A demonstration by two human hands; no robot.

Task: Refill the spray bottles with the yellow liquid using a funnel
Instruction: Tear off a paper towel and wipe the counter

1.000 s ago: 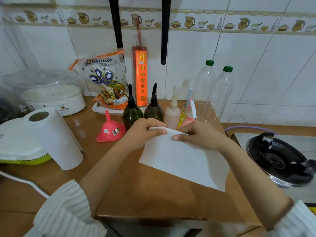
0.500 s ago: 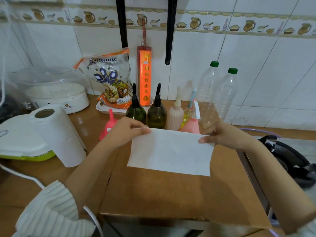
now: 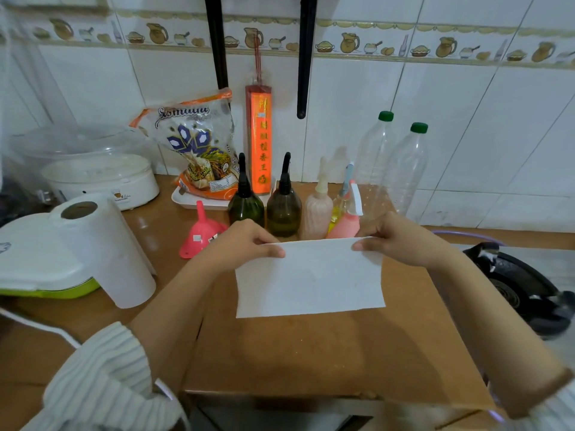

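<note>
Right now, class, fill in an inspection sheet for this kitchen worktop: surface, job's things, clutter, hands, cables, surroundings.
Surface: brown worktop.
Job's things: pink funnel lying mouth down; two dark green spray bottles; pink spray bottle beside yellow liquid.
Clutter: kitchen roll, snack bag, two capped clear bottles.
Hands: left hand and right hand pinch a paper sheet by its top corners.
Cables: white cord.
Surroundings: tiled wall, gas burner.

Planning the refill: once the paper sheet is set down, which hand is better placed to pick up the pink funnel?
Left hand: the pink funnel lies just beside it, while the right hand is across the sheet.
</note>
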